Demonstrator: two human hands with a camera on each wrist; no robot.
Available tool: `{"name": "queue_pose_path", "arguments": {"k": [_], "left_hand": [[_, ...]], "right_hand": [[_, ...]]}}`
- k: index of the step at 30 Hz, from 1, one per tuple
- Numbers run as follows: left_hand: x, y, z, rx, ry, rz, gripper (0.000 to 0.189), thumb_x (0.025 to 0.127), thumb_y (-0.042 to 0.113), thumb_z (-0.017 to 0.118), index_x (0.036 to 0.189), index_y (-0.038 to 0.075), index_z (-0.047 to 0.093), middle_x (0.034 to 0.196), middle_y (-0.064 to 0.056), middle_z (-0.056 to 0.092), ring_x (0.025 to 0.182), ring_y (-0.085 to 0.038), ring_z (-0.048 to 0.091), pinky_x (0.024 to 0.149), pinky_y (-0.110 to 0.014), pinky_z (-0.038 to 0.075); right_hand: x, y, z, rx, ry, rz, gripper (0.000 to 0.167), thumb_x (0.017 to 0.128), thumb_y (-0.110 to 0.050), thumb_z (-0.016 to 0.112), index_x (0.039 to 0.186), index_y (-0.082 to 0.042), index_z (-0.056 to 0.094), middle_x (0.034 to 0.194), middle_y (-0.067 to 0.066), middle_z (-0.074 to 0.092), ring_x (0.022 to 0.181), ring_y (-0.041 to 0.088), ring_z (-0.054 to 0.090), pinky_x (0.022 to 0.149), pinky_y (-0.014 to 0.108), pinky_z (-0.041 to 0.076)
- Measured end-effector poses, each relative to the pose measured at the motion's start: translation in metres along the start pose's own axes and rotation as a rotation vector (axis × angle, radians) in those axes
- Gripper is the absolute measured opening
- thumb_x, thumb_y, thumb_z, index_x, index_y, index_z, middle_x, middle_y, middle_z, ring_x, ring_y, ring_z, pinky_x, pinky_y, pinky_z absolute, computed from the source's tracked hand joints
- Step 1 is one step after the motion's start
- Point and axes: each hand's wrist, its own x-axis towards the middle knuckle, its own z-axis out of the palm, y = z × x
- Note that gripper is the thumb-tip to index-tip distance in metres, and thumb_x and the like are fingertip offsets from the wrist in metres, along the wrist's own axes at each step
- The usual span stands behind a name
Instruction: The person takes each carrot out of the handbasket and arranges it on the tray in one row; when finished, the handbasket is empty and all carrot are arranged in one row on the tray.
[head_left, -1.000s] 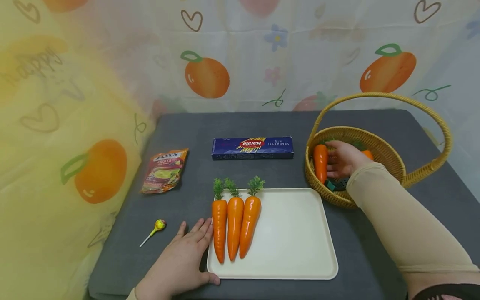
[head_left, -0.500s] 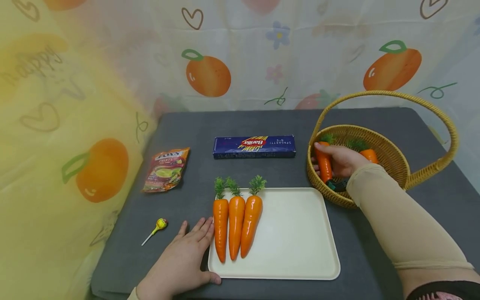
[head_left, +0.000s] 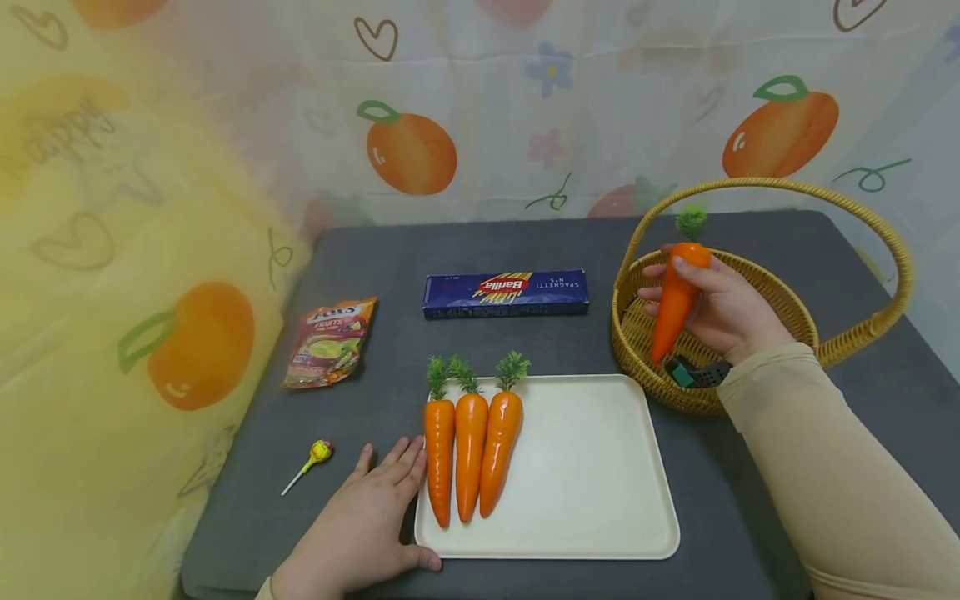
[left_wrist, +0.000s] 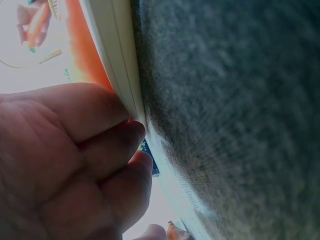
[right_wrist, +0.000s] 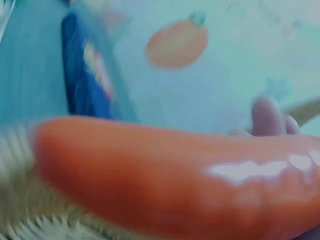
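Observation:
My right hand (head_left: pixel 723 304) grips an orange carrot (head_left: pixel 677 292) with a green leafy top, thumb across its front, over the wicker basket (head_left: pixel 780 292). The carrot stands nearly upright, tip down; in the right wrist view its glossy body (right_wrist: pixel 175 180) fills the lower half. On the left, my left hand (head_left: pixel 367 508) lies with fingers spread, fingertips at the left rim of the cream tray (head_left: pixel 585 475) and thumb at its front corner. Three carrots (head_left: pixel 469 454) lie side by side on the tray's left part, tops pointing away. The left wrist view shows fingers (left_wrist: pixel 100 145) against the tray's edge.
A blue Barilla spaghetti box (head_left: pixel 506 294) lies behind the tray. Left of it are a Fox's candy bag (head_left: pixel 330 343) and a yellow lollipop (head_left: pixel 318 452). The basket's tall handle (head_left: pixel 862 221) arches over it. A black strap with a green piece (head_left: pixel 697 373) shows below my right wrist.
My right hand has closed round a carrot in the basket and raised it, moving slightly right. The basket's other carrot is now hidden behind the hand. My left hand stays at the tray.

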Motion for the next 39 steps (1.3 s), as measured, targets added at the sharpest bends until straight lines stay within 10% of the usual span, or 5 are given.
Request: {"name": "queue_pose_path", "arguments": {"k": [9,18,26,39], "left_hand": [[-0.001,0.002,-0.001,-0.007,-0.003,-0.003,0.14,0.065,0.089,0.085,0.169,0.006,0.044,0.178,-0.012,0.039,0.169,-0.036,0.028,0.131,-0.079,0.011],[-0.004,0.001,0.0,0.013,0.031,0.022,0.139,0.065,0.089,0.085,0.169,0.005,0.044,0.177,-0.012,0.04,0.169,-0.036,0.029,0.132,-0.078,0.014],[-0.003,0.004,0.0,0.045,0.041,0.025,0.139,0.065,0.089,0.085,0.168,0.005,0.045,0.176,-0.013,0.042,0.168,-0.036,0.031,0.131,-0.078,0.016],[-0.002,0.004,-0.001,0.043,0.021,-0.003,0.139,0.065,0.089,0.086,0.168,0.006,0.046,0.178,-0.013,0.039,0.169,-0.036,0.03,0.13,-0.08,0.015]], "right_hand": [[-0.043,0.033,0.035,0.146,-0.082,-0.142,0.03,0.118,-0.016,0.048,0.146,-0.01,0.056,0.124,0.013,0.073,0.104,0.032,0.08,0.097,0.046,0.067],[-0.051,0.103,0.073,-0.03,-0.015,0.111,0.024,0.118,-0.023,0.053,0.139,-0.022,0.064,0.121,0.004,0.076,0.102,0.023,0.079,0.097,0.042,0.066],[-0.058,0.147,0.084,0.026,0.068,0.303,0.042,0.116,-0.019,0.058,0.155,-0.012,0.046,0.123,0.008,0.075,0.102,0.023,0.079,0.094,0.039,0.067],[-0.07,0.162,0.089,0.003,0.009,0.347,0.088,0.114,-0.019,0.057,0.179,-0.02,-0.002,0.176,0.022,0.026,0.135,0.024,0.063,0.111,0.048,0.059]]}}
